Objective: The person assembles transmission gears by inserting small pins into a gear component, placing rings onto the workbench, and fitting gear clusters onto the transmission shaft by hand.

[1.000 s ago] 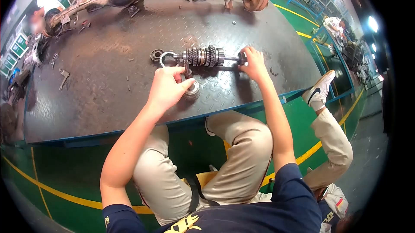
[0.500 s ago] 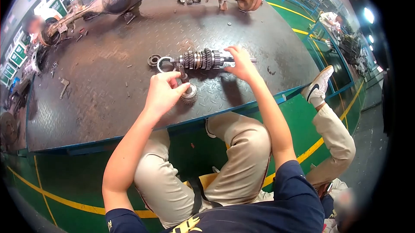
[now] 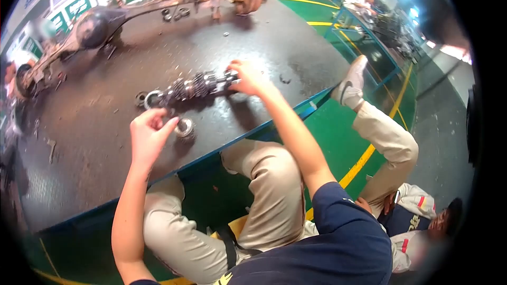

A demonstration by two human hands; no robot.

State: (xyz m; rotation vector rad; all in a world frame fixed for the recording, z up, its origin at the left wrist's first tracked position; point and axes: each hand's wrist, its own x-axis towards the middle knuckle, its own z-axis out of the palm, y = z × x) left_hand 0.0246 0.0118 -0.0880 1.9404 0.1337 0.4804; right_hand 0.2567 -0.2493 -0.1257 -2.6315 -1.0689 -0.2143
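Observation:
A gear shaft [image 3: 198, 86] with several toothed gears lies across the steel table in front of me. My right hand [image 3: 246, 78] is at its right end, with fingers and thumb closed around the shaft. My left hand [image 3: 150, 133] is near the shaft's left end, its thumb and fingers pinched on a short dark metal rod [image 3: 170, 111], mostly hidden and blurred. Just right of that hand, a loose gear [image 3: 184, 128] sits on the table. A toothed metal ring [image 3: 153, 99] is beside the shaft's left tip, and a smaller bearing-like ring [image 3: 140, 98] adjoins it.
A rusty axle housing [image 3: 97, 29] spans the far side of the table [image 3: 95, 142]. Small ring parts [image 3: 174, 14] lie near it, and a flat metal tool [image 3: 52, 150] is at left. A seated co-worker [image 3: 417, 216] is at my right, foot by the table edge.
The view has shifted right, so the table appears further left. My right hand has closed from spread fingers onto the shaft end. My left hand remains pinched near the loose gear.

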